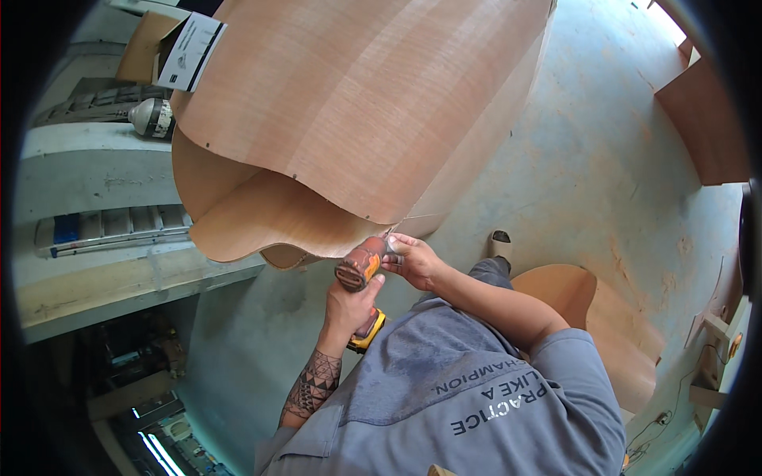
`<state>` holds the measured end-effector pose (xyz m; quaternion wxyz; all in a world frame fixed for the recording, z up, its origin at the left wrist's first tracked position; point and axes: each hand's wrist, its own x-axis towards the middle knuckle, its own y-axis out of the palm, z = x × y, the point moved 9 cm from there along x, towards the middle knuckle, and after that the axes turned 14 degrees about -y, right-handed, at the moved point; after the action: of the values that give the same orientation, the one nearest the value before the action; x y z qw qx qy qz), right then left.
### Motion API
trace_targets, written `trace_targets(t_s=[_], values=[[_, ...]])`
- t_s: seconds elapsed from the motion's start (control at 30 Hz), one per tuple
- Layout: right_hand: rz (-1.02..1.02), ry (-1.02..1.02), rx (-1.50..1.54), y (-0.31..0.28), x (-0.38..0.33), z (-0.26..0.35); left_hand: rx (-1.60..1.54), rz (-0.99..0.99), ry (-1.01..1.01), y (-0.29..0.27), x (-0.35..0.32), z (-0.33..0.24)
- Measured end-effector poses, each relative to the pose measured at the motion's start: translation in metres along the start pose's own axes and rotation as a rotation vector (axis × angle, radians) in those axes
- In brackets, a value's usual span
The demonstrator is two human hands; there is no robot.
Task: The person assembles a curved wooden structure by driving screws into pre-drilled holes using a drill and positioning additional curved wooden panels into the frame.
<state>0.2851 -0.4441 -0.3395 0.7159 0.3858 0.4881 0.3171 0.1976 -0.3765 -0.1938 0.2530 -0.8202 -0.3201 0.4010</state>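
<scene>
My left hand (347,305) is wrapped round the grip of a red cordless drill (362,262) with a yellow-and-black battery at its base. The drill's nose points up at the near edge of a large curved plywood piece (357,103). Beside the nose, the fingers of my right hand (413,263) are pinched together close to the plywood's corner. What sits between them is too small to make out. Several small dark fastener heads dot the plywood's curved edge. Below it, a wavy plywood panel (262,214) curls inward.
A silver-and-black spray can (151,119) and a white printed box (190,51) stand at the left, above a ladder (119,226). Another curved plywood piece (619,333) lies on the dusty floor at my right. A brown panel (706,119) stands at the far right; cables (663,420) trail lower down.
</scene>
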Motion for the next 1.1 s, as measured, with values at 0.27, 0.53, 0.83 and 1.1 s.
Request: trace_targets(t_s=[0.27,0.53,0.83,1.1], values=[[-0.038,-0.146,-0.204,-0.004,0.014,-0.002,0.246,0.021,-0.115,0.009,0.01,-0.018],[0.007,-0.386,-0.506,0.01,-0.011,0.015,0.057,-0.006,0.04,0.001,-0.012,-0.007],[0.142,-0.155,-0.871,-0.009,-0.02,-0.017,-0.535,0.121,-0.034,0.031,-0.015,0.129],[0.145,-0.085,-1.146,0.0,-0.02,-0.008,-1.212,0.168,-0.165,0.082,-0.022,0.145]])
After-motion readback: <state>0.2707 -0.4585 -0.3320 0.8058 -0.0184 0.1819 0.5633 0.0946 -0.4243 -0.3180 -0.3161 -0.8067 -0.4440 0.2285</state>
